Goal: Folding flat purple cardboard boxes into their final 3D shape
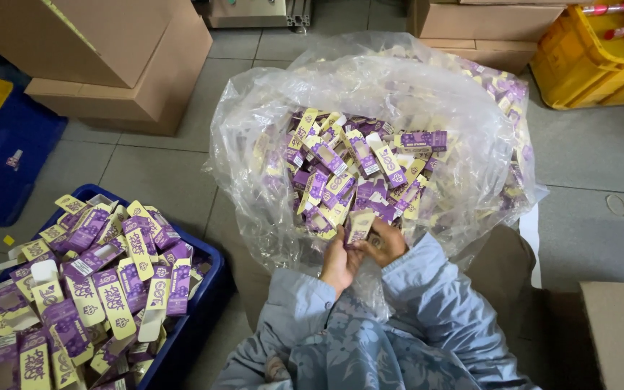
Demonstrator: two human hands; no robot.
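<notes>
We saw both hands meeting at the near edge of a big clear plastic bag (254, 123) that stood open on the tiled floor (594, 152). The left hand (339, 264) and the right hand (384, 242) were pressed close together, and both were closed around one small purple and yellow carton (360, 224), which stood between the fingertips just above the bag's near rim. We could not tell exactly which fingers pinched it, since the hands overlapped. The sleeves (427, 289) were pale blue-grey.

Inside the bag lay a heap of cartons (355, 173) of the same kind, purple and yellow, folded up and tumbled in all directions. The held carton touched or nearly touched the front of that heap; we could not tell which.

To the left of the person, well apart from the bag, stood a blue crate (207, 285) piled over its rim with flat cartons (88, 289) in the same colours, lying unfolded. Some had spilled over the crate's left side.

Behind the crate we saw stacked cardboard boxes (124, 65), and beside them a second blue bin (9, 162). At the top right stood a yellow crate (594, 65) with red items in it, next to more cardboard. Another brown box (619, 332) sat at the lower right, near the person's right arm.
</notes>
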